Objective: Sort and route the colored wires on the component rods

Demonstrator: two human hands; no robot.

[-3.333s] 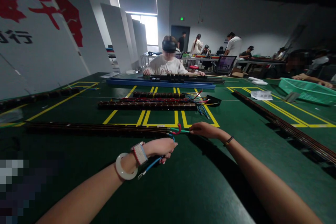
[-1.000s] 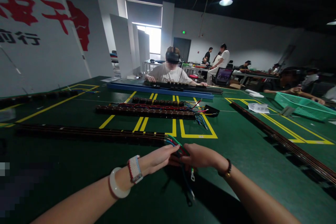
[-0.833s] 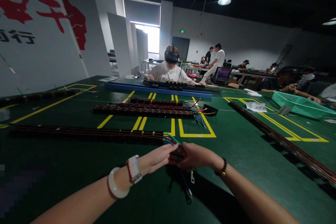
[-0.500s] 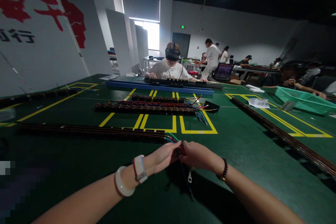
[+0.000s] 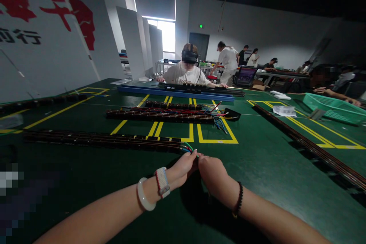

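Note:
Coloured wires (image 5: pixel 188 146), green, blue and red among them, come out of the right end of a long dark busbar-like strip (image 5: pixel 100 140) lying across the table. My left hand (image 5: pixel 184 167), with a watch and a pale bangle on its wrist, is closed around these wires close to the strip's end. Beside it, almost touching, my right hand (image 5: pixel 214 171) is closed on the same wires, its back turned to me. The wires' loose ends are hidden behind my hands.
Shorter strips with loose wires (image 5: pixel 160 115) lie within yellow tape lines on the green table (image 5: pixel 128 213). Another long strip (image 5: pixel 303 145) runs along the right, near a green basket (image 5: pixel 334 108). Across the table a person (image 5: pixel 187 70) handles dark strips above a blue rail (image 5: pixel 177 93).
My right hand has turned and lowered slightly, and the wire ends with a ring terminal that hung below my hands are now out of sight. My left forearm has shifted slightly right.

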